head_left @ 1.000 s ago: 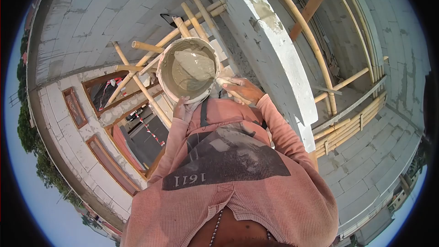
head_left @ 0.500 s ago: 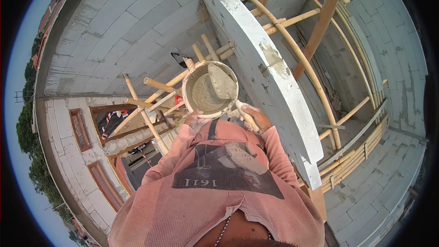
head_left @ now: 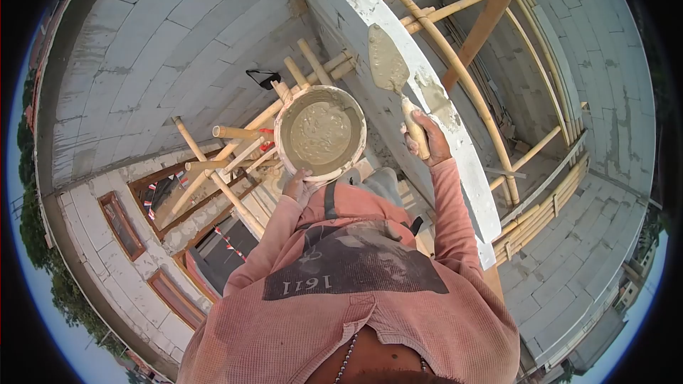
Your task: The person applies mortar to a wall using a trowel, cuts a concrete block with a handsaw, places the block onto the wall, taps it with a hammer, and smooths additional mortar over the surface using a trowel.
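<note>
My left hand grips the near rim of a round bucket at my waist. Grey wet mortar fills much of it. My right hand is closed around the pale handle of a trowel, whose blade points away from me and is coated with mortar. The blade is over the white-topped block wall to my right; whether it touches the wall I cannot tell. Patches of grey mortar mark the wall top beside the handle.
Bamboo scaffold poles cross behind and left of the bucket. Beyond the wall, more bamboo poles and a wooden plank span a lower space. A tall block wall rises ahead, with wooden window frames at lower left.
My right hand has lifted the trowel out of the bucket and carried it right, over the wall top. My left hand still holds the bucket rim.
</note>
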